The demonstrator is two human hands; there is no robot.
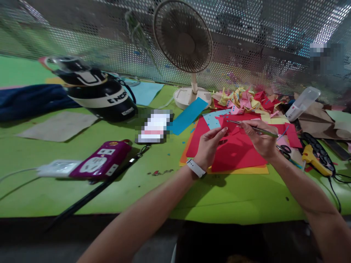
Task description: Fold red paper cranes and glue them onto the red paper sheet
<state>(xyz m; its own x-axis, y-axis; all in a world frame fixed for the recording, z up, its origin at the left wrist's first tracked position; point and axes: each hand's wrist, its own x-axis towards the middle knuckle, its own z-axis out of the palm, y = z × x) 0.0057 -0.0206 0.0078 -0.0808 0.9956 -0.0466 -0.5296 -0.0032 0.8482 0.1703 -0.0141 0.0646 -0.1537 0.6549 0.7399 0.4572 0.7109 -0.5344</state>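
In the head view my left hand (pixel 210 144), with a pale watch strap at its wrist, is closed in a pinch above a stack of paper. Whatever sits between its fingertips is too small to make out against the red behind. My right hand (pixel 261 138) grips metal tweezers (pixel 257 129), whose tips point left, just above the left fingertips. Red sheets (pixel 238 157) lie below both hands, over an orange-yellow sheet (pixel 263 169). A light blue piece of paper (pixel 211 120) with small blue bits lies behind my left hand.
Behind the papers are a fan (pixel 188 42) and a heap of paper scraps (pixel 244 100). Scissors (pixel 285 149) and a yellow glue gun (pixel 315 160) lie at right. Leftward are a phone (pixel 155 126), a blue strip (pixel 189 117), a purple power strip (pixel 101 160) and a dark bottle (pixel 98 95).
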